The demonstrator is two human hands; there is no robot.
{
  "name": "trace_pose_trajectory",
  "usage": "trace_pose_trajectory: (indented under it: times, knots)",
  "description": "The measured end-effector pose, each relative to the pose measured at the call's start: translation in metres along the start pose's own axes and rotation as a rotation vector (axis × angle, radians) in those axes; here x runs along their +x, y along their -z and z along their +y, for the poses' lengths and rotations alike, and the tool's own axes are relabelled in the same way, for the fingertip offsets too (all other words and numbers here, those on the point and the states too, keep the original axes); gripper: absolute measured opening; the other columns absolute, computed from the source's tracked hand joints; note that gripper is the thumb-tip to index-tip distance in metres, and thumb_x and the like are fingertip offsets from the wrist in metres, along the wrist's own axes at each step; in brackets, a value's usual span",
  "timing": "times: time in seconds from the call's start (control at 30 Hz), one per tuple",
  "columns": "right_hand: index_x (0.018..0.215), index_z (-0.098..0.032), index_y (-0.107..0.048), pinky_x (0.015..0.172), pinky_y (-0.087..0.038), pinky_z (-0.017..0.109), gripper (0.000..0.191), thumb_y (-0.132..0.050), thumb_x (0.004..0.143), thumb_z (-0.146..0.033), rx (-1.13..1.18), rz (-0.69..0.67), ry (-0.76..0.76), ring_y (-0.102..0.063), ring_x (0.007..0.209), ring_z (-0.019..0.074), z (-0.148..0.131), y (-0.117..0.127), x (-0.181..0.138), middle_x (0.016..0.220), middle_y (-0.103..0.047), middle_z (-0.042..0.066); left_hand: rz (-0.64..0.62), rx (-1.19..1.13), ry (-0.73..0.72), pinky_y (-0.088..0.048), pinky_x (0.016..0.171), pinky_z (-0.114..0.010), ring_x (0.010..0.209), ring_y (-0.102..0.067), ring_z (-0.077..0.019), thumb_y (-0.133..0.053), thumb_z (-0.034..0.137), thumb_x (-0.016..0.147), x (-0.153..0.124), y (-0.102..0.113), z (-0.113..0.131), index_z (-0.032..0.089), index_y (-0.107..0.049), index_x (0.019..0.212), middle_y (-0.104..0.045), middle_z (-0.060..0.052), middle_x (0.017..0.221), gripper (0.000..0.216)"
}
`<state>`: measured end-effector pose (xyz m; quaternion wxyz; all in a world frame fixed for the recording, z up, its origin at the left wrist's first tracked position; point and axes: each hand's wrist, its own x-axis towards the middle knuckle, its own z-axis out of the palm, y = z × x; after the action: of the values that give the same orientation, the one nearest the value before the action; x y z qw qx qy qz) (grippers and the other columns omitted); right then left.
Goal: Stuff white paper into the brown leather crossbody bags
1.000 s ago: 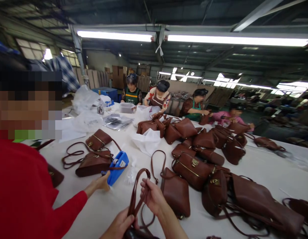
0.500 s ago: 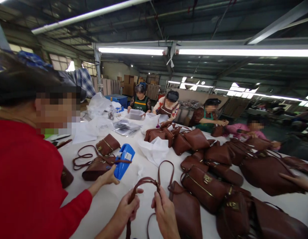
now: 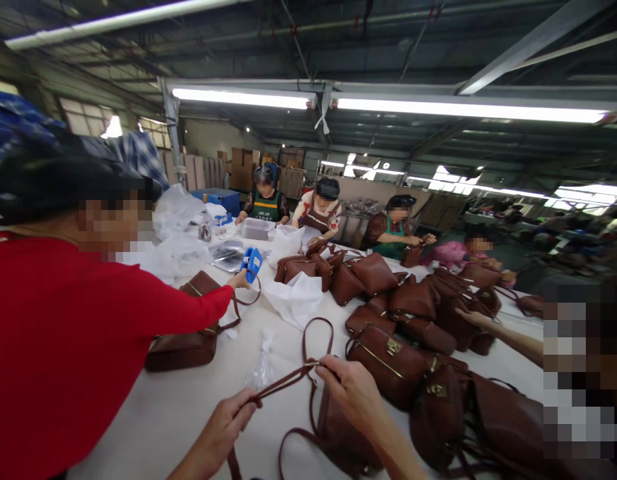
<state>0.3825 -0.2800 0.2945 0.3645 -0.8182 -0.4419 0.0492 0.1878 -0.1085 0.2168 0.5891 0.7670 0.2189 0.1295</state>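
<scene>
Between the person's hands stretches a brown strap, held by both.

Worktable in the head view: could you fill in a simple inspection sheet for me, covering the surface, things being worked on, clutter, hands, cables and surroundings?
Surface: white table, partly covered.
Job's things: brown strap stretched between both hands; brown bags piled to the right.
Clutter: white wrapping and clear plastic beyond the hands.
Hands: left hand grips the strap; right hand pinches it near a metal fitting.
Cables: nothing seen on the table.
Surroundings: co-worker in red on the left, holding a blue tool; lit tube lights overhead.
</scene>
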Motion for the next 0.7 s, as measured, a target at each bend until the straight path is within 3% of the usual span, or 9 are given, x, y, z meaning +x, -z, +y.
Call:
trace_pose_trajectory:
  times: [0.07, 0.13, 0.27, 0.37, 0.5, 0.63, 0.7]
  knots:
    - [0.063, -0.024, -0.062, 0.056, -0.029, 0.027, 0.028, -0.057, 0.087, -0.038, -0.035, 0.008, -0.006, -0.053, 0.054, 0.0174, -0.003, 0.005, 0.001, 0.054, -0.058, 0.000, 0.029, -0.070, 0.023, -0.036, 0.052, -0.024, 0.049, -0.044, -0.0135, -0.053, 0.058, 0.084, 0.006, -0.008, -0.003, 0.018, -0.063, 0.081, -0.044, 0.007, 0.049, 0.041]
    - [0.069, -0.024, -0.063, 0.056, -0.033, 0.027, 0.029, -0.049, 0.091, -0.039, 0.038, 0.040, -0.057, -0.054, 0.055, 0.0177, -0.007, -0.005, -0.002, 0.055, -0.059, 0.000, 0.095, -0.208, 0.051, -0.036, 0.048, -0.024, 0.042, -0.042, -0.0117, -0.052, 0.064, 0.080, 0.014, -0.020, -0.005, 0.019, -0.056, 0.076, -0.041, 0.009, 0.046, 0.046]
    - [0.103, -0.019, -0.065, 0.057, -0.043, 0.027, 0.030, -0.037, 0.092, -0.025, 0.200, -0.007, -0.129, -0.062, 0.061, 0.0195, -0.006, -0.069, -0.021, 0.071, -0.068, 0.006, 0.238, -0.506, 0.194, -0.046, 0.047, -0.026, 0.050, -0.061, -0.0167, -0.058, 0.070, 0.072, 0.028, -0.040, -0.004, 0.019, -0.052, 0.074, -0.059, 0.002, 0.057, 0.052]
    - [0.136, -0.014, -0.049, 0.066, -0.052, 0.029, 0.050, -0.043, 0.086, -0.015, 0.179, -0.095, -0.164, -0.070, 0.076, 0.0239, -0.001, -0.121, -0.036, 0.092, -0.074, 0.013, 0.269, -0.620, 0.238, -0.055, 0.061, -0.032, 0.074, -0.071, -0.0251, -0.066, 0.067, 0.069, 0.033, -0.045, -0.002, 0.016, -0.060, 0.082, -0.071, -0.008, 0.077, 0.053]
    - [0.146, -0.011, -0.037, 0.095, -0.052, 0.038, 0.066, -0.039, 0.081, -0.002, 0.031, -0.107, -0.051, -0.063, 0.115, 0.0285, -0.007, -0.153, -0.041, 0.130, -0.061, 0.020, 0.255, -0.661, 0.197, -0.054, 0.084, -0.042, 0.093, -0.069, -0.0307, -0.072, 0.065, 0.064, 0.035, -0.049, -0.002, 0.015, -0.067, 0.092, -0.075, -0.013, 0.094, 0.057]
    - [0.149, -0.005, -0.029, 0.086, -0.058, 0.042, 0.069, -0.029, 0.081, 0.006, -0.155, -0.324, -0.121, -0.066, 0.111, 0.0319, -0.026, -0.161, -0.035, 0.152, -0.030, 0.029, 0.314, -0.662, 0.164, -0.041, 0.105, -0.043, 0.106, -0.064, -0.0318, -0.072, 0.064, 0.065, 0.034, -0.054, -0.002, 0.016, -0.070, 0.090, -0.075, -0.013, 0.102, 0.055]
    - [0.150, -0.008, -0.027, 0.084, -0.059, 0.044, 0.069, -0.026, 0.082, 0.006, -0.145, -0.339, -0.141, -0.068, 0.107, 0.0323, -0.030, -0.167, -0.033, 0.152, -0.029, 0.029, 0.332, -0.684, 0.169, -0.037, 0.108, -0.040, 0.112, -0.061, -0.0306, -0.070, 0.065, 0.066, 0.032, -0.055, -0.001, 0.016, -0.070, 0.094, -0.073, -0.013, 0.108, 0.056]
